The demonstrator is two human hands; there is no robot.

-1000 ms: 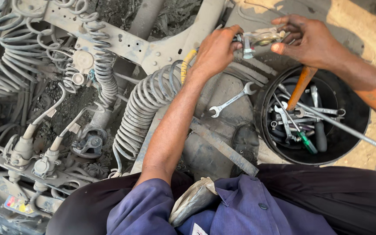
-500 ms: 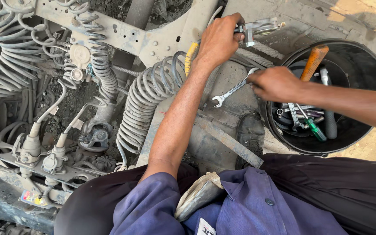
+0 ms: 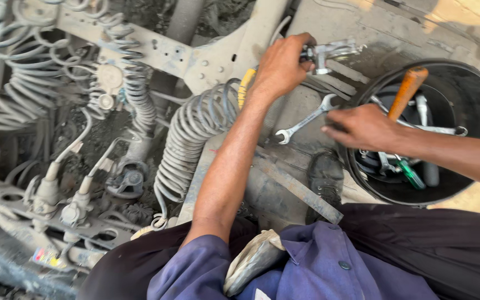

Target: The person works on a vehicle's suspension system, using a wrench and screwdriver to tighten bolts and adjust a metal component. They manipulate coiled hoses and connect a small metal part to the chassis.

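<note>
My left hand (image 3: pixel 280 66) is stretched forward and closed on a small silver metal fitting (image 3: pixel 329 52) near the top of the view. My right hand (image 3: pixel 362 126) hovers with loosely bent fingers at the left rim of a black bucket (image 3: pixel 473 100), just right of a combination wrench (image 3: pixel 305 119) that lies on the dusty frame. Whether the fingers touch the wrench I cannot tell. Inside the bucket stand an orange-handled tool (image 3: pixel 408 90), a green-handled screwdriver (image 3: pixel 409 173) and several spanners.
Grey coiled air hoses (image 3: pixel 193 139) run under my left forearm, with more coils (image 3: pixel 40 61) and valve fittings (image 3: pixel 79 194) at the left. A flat metal bar (image 3: pixel 298 189) lies on the frame near my lap. A dirty rag (image 3: pixel 254 261) sits in my blue shirt.
My right hand let go of the metal fitting, dropped to the bucket's rim, then shifted slightly left beside the wrench. My left hand keeps holding the fitting.
</note>
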